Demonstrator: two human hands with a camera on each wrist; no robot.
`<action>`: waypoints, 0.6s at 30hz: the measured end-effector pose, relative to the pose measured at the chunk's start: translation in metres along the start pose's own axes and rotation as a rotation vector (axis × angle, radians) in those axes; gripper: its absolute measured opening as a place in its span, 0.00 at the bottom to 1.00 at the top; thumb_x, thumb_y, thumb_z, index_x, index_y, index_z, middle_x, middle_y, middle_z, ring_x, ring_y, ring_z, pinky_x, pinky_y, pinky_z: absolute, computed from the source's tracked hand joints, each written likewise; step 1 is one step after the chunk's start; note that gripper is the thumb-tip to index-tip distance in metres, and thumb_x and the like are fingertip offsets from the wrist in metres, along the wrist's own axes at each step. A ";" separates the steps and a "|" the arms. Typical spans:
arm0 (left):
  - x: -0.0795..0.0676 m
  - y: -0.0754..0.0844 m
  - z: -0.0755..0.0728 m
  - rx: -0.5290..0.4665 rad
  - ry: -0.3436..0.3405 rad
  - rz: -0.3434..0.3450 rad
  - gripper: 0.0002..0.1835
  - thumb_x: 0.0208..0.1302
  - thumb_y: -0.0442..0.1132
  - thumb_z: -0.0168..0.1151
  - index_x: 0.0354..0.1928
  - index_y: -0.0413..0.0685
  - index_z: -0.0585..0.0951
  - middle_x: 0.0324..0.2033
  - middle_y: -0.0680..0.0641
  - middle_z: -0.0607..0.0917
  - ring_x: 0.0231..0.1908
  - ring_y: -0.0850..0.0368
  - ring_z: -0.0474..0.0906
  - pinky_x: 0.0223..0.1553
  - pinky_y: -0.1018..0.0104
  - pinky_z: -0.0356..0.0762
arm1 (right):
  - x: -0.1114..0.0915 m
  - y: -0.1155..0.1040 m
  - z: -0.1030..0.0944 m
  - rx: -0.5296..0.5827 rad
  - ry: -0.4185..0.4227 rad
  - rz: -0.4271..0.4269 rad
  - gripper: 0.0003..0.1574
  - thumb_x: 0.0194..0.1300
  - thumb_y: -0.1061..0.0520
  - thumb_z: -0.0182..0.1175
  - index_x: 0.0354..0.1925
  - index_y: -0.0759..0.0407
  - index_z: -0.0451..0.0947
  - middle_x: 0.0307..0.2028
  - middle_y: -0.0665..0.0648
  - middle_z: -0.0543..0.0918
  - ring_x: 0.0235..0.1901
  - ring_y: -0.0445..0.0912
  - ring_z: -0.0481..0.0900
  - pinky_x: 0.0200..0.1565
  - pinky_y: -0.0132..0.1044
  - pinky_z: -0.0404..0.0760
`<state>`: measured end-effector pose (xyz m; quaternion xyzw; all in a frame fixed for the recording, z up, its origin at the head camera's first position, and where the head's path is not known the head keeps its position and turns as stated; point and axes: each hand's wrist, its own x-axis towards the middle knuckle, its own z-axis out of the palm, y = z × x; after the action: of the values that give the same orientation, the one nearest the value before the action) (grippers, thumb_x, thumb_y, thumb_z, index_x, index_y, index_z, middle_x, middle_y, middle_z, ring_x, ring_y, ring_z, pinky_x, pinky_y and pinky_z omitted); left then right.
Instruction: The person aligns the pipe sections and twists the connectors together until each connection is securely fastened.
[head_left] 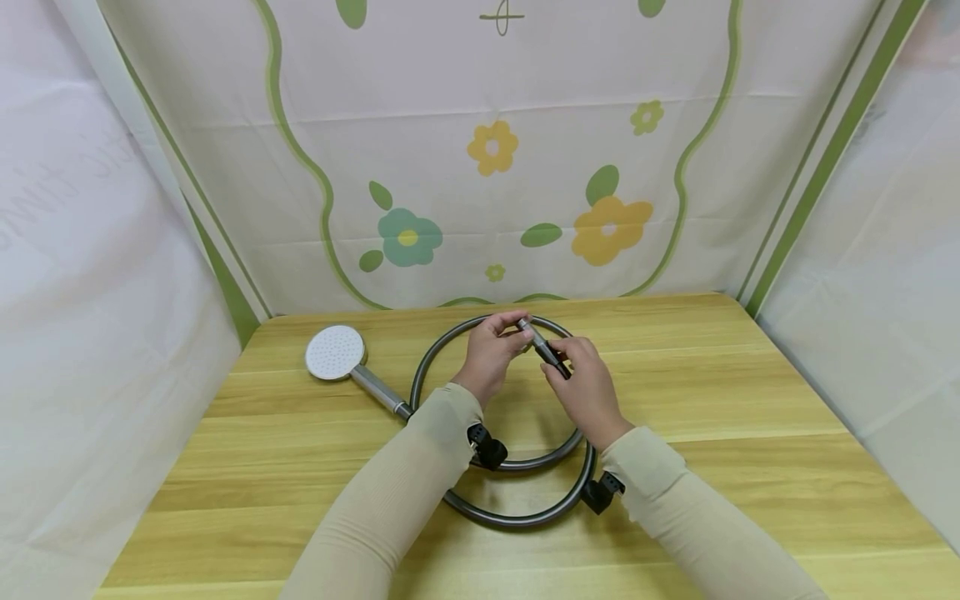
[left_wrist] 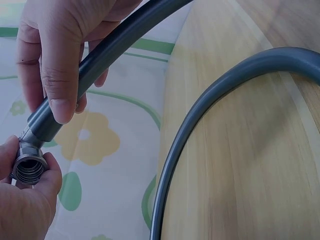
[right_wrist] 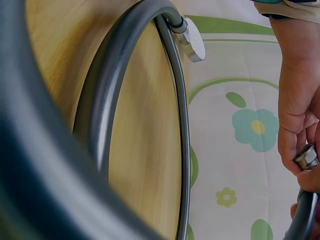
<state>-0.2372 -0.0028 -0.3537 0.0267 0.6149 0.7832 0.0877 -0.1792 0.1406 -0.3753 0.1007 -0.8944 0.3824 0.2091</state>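
My left hand [head_left: 486, 354] pinches the metal threaded fitting [left_wrist: 30, 167] at the free end of a dark grey shower hose [head_left: 517, 522]. Just behind that fitting, the thumb and fingers of my right hand [head_left: 587, 385] hold the hose's dark end sleeve [left_wrist: 46, 122]. The fitting tilts at an angle to the sleeve, and its open threaded mouth shows in the left wrist view. A round shower head [head_left: 334, 352] with a white face lies on the table at left. Its grey handle [head_left: 377, 389] joins the hose's other end. My left forearm hides part of the hose.
The hose lies in loose loops on the wood-grain table [head_left: 750, 392] beneath and around both hands. A white cloth with printed flowers [head_left: 492, 148] hangs behind the table's far edge. White fabric walls [head_left: 885, 250] stand on both sides.
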 end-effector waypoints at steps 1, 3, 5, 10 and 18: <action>0.000 0.000 0.000 -0.002 -0.001 0.001 0.18 0.63 0.27 0.62 0.55 0.41 0.80 0.54 0.42 0.79 0.48 0.53 0.80 0.53 0.60 0.78 | 0.000 0.000 0.000 0.000 0.003 -0.004 0.19 0.61 0.63 0.67 0.50 0.66 0.77 0.46 0.62 0.77 0.44 0.52 0.77 0.45 0.48 0.80; 0.000 0.000 0.000 -0.004 -0.004 0.004 0.18 0.63 0.26 0.62 0.55 0.40 0.80 0.56 0.40 0.78 0.48 0.53 0.79 0.53 0.60 0.78 | 0.000 0.000 0.001 0.001 0.008 -0.011 0.19 0.61 0.63 0.67 0.50 0.66 0.78 0.46 0.62 0.77 0.45 0.52 0.77 0.45 0.48 0.80; -0.001 0.000 -0.001 -0.005 -0.007 0.005 0.18 0.63 0.26 0.62 0.55 0.40 0.80 0.57 0.38 0.77 0.49 0.52 0.79 0.53 0.60 0.78 | -0.001 0.001 0.001 0.001 0.011 -0.018 0.19 0.60 0.63 0.67 0.50 0.66 0.78 0.46 0.61 0.78 0.45 0.52 0.78 0.45 0.48 0.80; -0.001 0.000 -0.002 -0.006 -0.010 0.006 0.18 0.63 0.27 0.62 0.56 0.40 0.79 0.57 0.39 0.77 0.51 0.51 0.79 0.54 0.60 0.77 | 0.000 0.000 0.002 0.002 0.012 -0.028 0.19 0.61 0.63 0.67 0.50 0.66 0.78 0.45 0.61 0.78 0.44 0.52 0.78 0.44 0.47 0.81; -0.001 0.000 -0.004 0.002 -0.015 0.003 0.19 0.64 0.28 0.62 0.57 0.41 0.79 0.58 0.41 0.76 0.52 0.51 0.78 0.55 0.59 0.77 | 0.002 -0.001 0.001 0.025 -0.010 -0.004 0.19 0.62 0.63 0.66 0.51 0.66 0.78 0.45 0.62 0.77 0.44 0.52 0.78 0.41 0.45 0.82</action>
<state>-0.2372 -0.0065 -0.3541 0.0335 0.6149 0.7826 0.0912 -0.1806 0.1393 -0.3743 0.1072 -0.8904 0.3924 0.2042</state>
